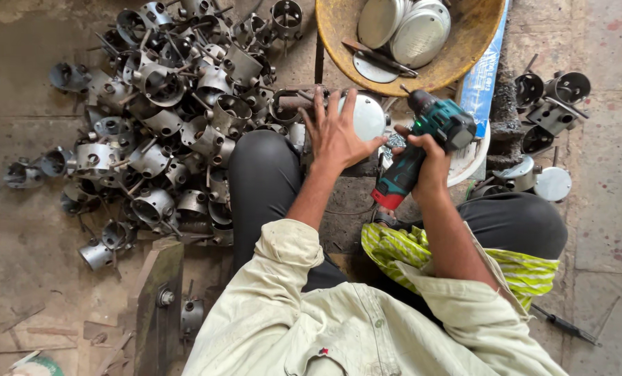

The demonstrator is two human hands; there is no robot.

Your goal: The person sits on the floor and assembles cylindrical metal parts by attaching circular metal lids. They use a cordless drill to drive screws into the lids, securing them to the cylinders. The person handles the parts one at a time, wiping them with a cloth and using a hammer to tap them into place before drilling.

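Note:
My left hand (337, 132) lies flat with spread fingers on a round silvery metal cap (369, 117) and presses it onto a cylindrical part in front of my knees. My right hand (428, 159) grips the handle of a teal and black cordless drill (429, 139) with a red base. The drill's nose points left at the cap's edge, just beside my left thumb. My dark trouser legs frame both hands.
A large heap of grey metal cylinder housings (165, 118) covers the floor at left. A yellow basin (478, 35) with round metal lids stands at top centre. More housings (551, 111) lie at right. A green striped cloth (401, 247) rests on my lap, a metal block (159, 292) at lower left.

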